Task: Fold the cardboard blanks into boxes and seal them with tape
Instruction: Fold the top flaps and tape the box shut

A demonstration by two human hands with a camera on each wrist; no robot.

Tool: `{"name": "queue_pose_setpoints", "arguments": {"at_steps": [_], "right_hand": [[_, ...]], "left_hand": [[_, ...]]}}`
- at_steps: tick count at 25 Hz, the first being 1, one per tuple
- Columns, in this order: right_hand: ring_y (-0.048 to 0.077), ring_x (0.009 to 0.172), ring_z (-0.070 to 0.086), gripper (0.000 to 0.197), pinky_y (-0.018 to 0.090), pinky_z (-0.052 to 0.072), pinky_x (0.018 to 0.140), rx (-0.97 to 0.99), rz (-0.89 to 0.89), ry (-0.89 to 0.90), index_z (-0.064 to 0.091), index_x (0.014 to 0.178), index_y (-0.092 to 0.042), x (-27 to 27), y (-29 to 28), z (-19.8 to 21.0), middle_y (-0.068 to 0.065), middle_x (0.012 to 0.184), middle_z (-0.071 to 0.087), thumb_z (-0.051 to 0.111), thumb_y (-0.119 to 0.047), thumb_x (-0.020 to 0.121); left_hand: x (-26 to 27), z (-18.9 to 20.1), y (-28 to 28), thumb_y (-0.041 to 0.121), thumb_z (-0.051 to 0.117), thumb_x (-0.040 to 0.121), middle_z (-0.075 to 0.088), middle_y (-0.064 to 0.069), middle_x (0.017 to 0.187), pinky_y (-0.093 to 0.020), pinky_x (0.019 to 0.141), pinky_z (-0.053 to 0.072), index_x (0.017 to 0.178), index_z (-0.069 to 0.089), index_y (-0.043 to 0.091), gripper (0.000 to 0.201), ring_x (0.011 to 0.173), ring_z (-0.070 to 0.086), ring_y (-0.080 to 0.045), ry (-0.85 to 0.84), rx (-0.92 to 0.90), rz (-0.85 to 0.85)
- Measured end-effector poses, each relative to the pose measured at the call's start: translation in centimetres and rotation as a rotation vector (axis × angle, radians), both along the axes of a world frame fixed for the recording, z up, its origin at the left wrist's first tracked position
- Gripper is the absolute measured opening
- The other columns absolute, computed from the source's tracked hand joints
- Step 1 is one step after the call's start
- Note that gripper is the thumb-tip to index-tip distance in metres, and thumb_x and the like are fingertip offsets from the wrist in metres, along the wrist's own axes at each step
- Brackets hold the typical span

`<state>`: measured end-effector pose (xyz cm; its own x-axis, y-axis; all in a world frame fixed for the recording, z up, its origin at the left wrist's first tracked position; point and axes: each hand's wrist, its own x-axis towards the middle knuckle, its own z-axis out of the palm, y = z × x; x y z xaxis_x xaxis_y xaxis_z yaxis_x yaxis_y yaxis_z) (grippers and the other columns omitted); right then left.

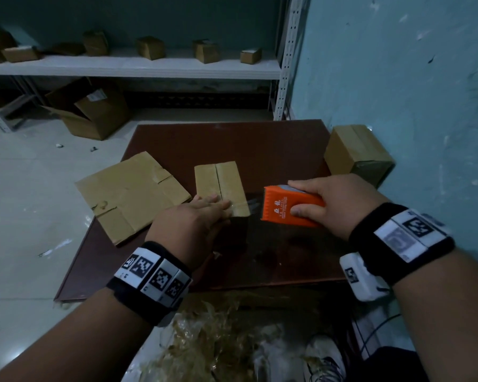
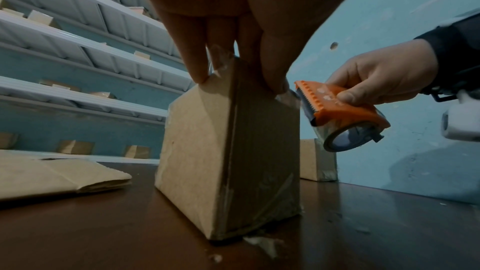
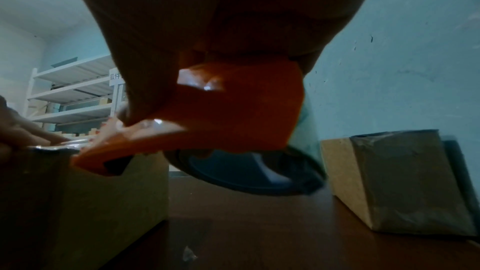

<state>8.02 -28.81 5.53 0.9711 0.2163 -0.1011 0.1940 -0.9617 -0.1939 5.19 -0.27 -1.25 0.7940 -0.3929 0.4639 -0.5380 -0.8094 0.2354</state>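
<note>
A small folded cardboard box stands on the dark brown table. My left hand presses its near top edge with straight fingers, over a strip of clear tape. My right hand grips an orange tape dispenser just right of the box. Its toothed edge faces the box, and a clear strip runs between them. A flat cardboard blank lies to the left.
A sealed box sits at the table's far right, against the blue wall. White shelving with several small boxes stands behind; an open carton sits on the floor. Crumpled tape scraps lie near my feet.
</note>
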Motion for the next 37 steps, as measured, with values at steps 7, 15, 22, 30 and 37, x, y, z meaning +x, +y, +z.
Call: {"name": "queue_pose_setpoints", "arguments": {"at_steps": [7,15,22,30,37], "right_hand": [[0.028,0.124,0.062,0.05,0.044,0.05,0.1,-0.203,-0.263,-0.01,0.053,0.146,-0.04,2.2,-0.2,-1.3,-0.001,0.139,0.065,0.053,-0.059,0.1],[0.027,0.128,0.054,0.065,0.048,0.041,0.104,-0.264,-0.147,0.073,0.028,0.157,-0.042,1.8,3.3,-5.8,-0.003,0.143,0.059,0.05,-0.061,0.099],[0.015,0.104,0.062,0.04,0.031,0.044,0.08,0.748,-0.293,-0.03,0.06,0.125,-0.031,-1.3,7.4,-4.4,-0.01,0.107,0.064,0.036,-0.057,0.106],[0.024,0.13,0.059,0.082,0.049,0.04,0.116,1.248,-0.663,0.368,0.065,0.131,-0.039,-0.1,10.3,-8.6,-0.003,0.135,0.067,0.04,-0.094,0.076],[0.02,0.139,0.051,0.061,0.039,0.039,0.117,1.241,-0.529,0.289,0.049,0.152,-0.031,-1.0,9.8,-7.5,-0.005,0.152,0.054,0.04,-0.066,0.102]], "left_hand": [[-0.8,0.7,-0.2,0.014,0.08,0.087,0.073,-0.002,0.128,-0.038,0.108,0.046,0.123,0.075,0.019,0.037,0.123,0.066,-0.018,0.131,-0.049,0.04],[0.8,1.0,0.7,0.033,0.072,0.09,0.066,0.013,0.125,-0.038,0.087,0.058,0.108,0.077,0.029,0.02,0.108,0.064,-0.011,0.153,-0.052,-0.029],[0.5,1.0,0.4,0.035,0.074,0.089,0.066,0.011,0.117,-0.033,0.079,0.057,0.105,0.079,0.027,0.018,0.099,0.066,-0.012,0.11,-0.069,-0.021],[-1.2,1.2,-1.4,0.031,0.073,0.091,0.069,0.007,0.111,-0.042,0.076,0.057,0.101,0.079,0.025,0.013,0.093,0.067,-0.018,0.037,0.022,-0.105],[-1.7,1.0,-1.6,0.05,0.09,0.066,0.054,0.022,0.12,-0.013,0.084,0.051,0.128,0.052,0.033,0.074,0.102,0.055,0.011,0.424,-0.647,0.219]]}}
